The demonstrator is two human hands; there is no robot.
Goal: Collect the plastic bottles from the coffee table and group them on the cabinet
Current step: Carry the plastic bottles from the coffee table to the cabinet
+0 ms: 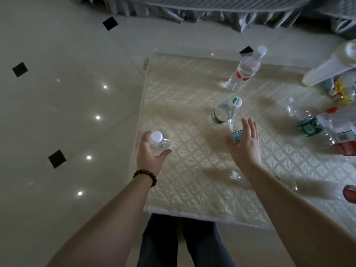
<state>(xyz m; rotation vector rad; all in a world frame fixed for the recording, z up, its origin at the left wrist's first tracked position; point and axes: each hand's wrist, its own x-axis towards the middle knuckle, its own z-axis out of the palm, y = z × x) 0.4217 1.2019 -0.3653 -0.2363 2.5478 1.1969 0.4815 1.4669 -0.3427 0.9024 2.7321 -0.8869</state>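
Left hand: your left hand [149, 153] grips a small clear plastic bottle with a white cap [159, 142], fingers and thumb curled round its body, at the left edge of the cream quilted coffee-table cover [192, 78]. A dark beaded bracelet [145, 175] sits on that wrist.
Right hand: your right hand [245, 143] is spread open, fingers straight, holding nothing. It hovers just beside a clear bottle with a blue-and-white label [235, 132]; contact: cannot tell.
Upright bottles: a clear bottle with a green label and a green-and-white cap [225, 110] stands just beyond your fingertips. A taller clear bottle with a red-and-white label and a white cap [245, 69] stands near the far edge.
Right side: a clear bottle with a dark green label [306, 124] lies beside a red-capped clear bottle [339, 128].
Under forearm: a clear bottle with a white cap [238, 176] lies on the cover, partly hidden by your right forearm.
Surroundings: glossy beige tiled floor with black diamond insets [57, 112]; grey pleated fabric [212, 14] beyond the table.
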